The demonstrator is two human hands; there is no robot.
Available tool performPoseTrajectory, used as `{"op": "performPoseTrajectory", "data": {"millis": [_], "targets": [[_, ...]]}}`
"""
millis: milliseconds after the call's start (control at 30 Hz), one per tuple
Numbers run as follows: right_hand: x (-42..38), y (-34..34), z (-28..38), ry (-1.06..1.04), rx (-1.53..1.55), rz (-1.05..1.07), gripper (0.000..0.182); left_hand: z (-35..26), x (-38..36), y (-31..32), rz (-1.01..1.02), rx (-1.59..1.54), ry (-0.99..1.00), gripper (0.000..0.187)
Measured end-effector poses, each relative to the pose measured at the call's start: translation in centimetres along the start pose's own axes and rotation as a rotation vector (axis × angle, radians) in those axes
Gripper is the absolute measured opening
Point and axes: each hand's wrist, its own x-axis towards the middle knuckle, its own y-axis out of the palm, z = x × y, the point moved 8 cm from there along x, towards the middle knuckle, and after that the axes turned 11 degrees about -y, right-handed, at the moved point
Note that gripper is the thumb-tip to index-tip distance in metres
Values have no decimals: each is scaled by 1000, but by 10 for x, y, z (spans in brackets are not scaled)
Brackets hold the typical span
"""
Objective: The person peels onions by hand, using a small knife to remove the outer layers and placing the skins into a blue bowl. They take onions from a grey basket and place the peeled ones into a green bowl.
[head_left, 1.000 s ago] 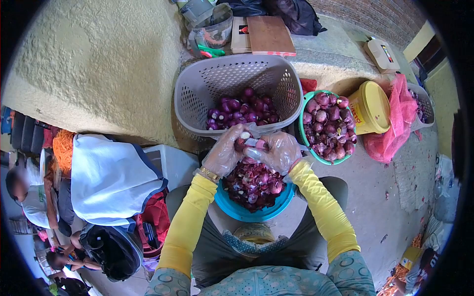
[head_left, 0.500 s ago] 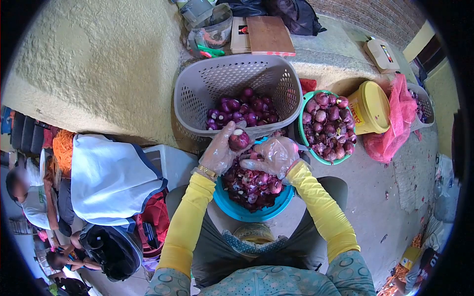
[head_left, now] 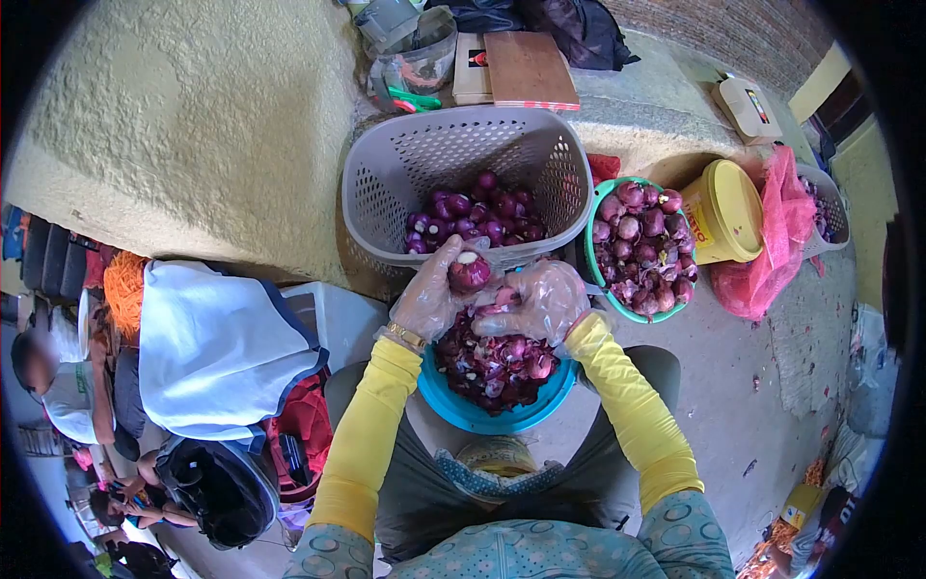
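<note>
One small red onion (head_left: 469, 272), round, glossy purple with a pale trimmed end facing up, sits raised above the blue bowl (head_left: 482, 417) of peelings.

Little can be read here. The yellow bucket (head_left: 725, 209), lying on its side at the right beside the green bowl, carries red capital letters on its wall, but they are too small and curved away to make out. The flat box (head_left: 472, 68) on the far ledge shows a small red-and-black mark, unreadable. The cream box (head_left: 747, 106) at far right bears a coloured label, also illegible.
</note>
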Motion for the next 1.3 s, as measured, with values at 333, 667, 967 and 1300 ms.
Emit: {"op": "performPoseTrajectory", "data": {"millis": [333,667,967,1300], "targets": [[-4,-14,-8,104,83,-234,61,7,-2,4,-17,66,-21,39],[-3,-10,-8,64,81,-220,62,12,4,-3,3,77,-42,37],[-3,1,-14,31,-52,-188,52,12,0,-1,-33,76,-44,37],[-3,4,-13,63,-123,-97,57,13,0,-7,-51,137,-64,41]]}}
